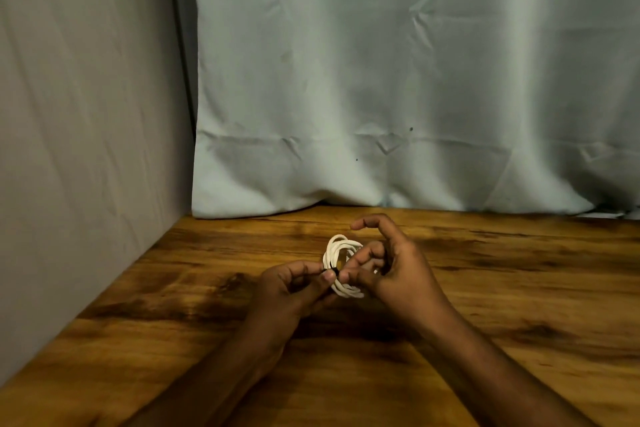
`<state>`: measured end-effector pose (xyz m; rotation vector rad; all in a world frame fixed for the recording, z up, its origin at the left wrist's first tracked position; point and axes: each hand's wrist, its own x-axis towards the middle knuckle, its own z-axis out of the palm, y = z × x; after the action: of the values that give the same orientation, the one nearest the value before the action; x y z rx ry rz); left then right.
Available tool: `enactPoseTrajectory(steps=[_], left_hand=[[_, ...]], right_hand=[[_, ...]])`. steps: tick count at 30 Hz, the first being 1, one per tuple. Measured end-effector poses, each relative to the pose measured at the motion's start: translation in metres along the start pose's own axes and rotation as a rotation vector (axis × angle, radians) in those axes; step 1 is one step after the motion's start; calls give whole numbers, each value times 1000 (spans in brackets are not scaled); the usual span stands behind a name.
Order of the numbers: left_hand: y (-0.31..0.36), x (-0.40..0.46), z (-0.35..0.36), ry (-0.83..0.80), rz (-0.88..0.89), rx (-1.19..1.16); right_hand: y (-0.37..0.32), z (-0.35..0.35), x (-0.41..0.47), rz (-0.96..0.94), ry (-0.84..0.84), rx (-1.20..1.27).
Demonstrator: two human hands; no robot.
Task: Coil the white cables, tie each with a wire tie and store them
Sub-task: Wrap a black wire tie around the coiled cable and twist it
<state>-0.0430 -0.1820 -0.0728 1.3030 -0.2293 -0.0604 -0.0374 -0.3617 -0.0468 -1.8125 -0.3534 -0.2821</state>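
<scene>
A white cable (333, 250) wound into a small coil is held upright just above the wooden table (519, 288), near its middle. A short black wire tie (333, 270) sits on the coil's left side. My left hand (294, 288) pinches the tie between thumb and fingertips. My right hand (391, 263) holds the coil from the right, its thumb and lower fingers pressed on the loops beside the tie, its index finger raised and curved above the coil. The right part of the coil is hidden behind my right fingers.
A pale curtain (398, 80) hangs along the table's back edge. A grey fabric wall (86, 114) closes off the left side. Dark-grained wood stretches to the right and toward me.
</scene>
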Motion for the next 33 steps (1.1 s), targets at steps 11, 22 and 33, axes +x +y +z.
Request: enactPoseTrajectory(steps=[11, 22, 33], left_hand=[[2, 2, -3, -4, 99, 160], [-5, 5, -4, -45, 267, 327], [-1, 4, -3, -86, 190, 276]], right_hand=[[15, 5, 1, -195, -20, -184], [3, -8, 3, -577, -62, -689], [9, -14, 8, -467, -43, -511]])
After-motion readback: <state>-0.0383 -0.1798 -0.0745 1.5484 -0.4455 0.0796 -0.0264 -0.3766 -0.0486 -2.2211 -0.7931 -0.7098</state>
